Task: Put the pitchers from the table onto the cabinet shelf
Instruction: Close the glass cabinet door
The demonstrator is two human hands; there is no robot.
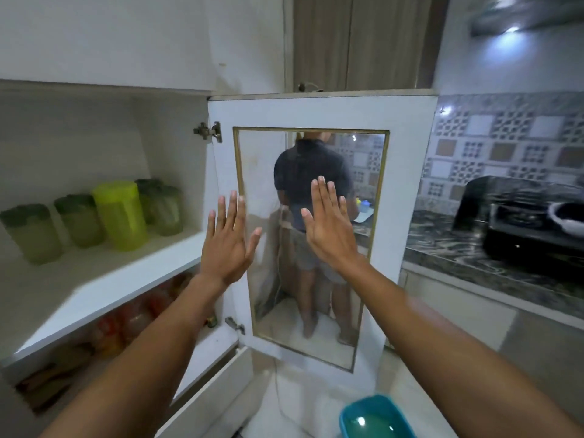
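Several green plastic pitchers stand on the white cabinet shelf [104, 279] at the left: a bright lime one [120, 216] in front, paler ones with dark green lids [33, 233] beside and behind it. Both my hands are raised in front of the open cabinet door [407, 191], fingers spread and empty. My left hand [226, 241] is at the door's hinge edge, right of the shelf. My right hand [328, 222] is over the door's glass pane. No table is in view.
Through the glass pane [284, 184] a person in a dark shirt stands with their back to me. A lower shelf holds blurred red and orange packets [126, 320]. A dark marble counter [493, 263] with a stove is at the right. A teal basin [373, 418] sits below.
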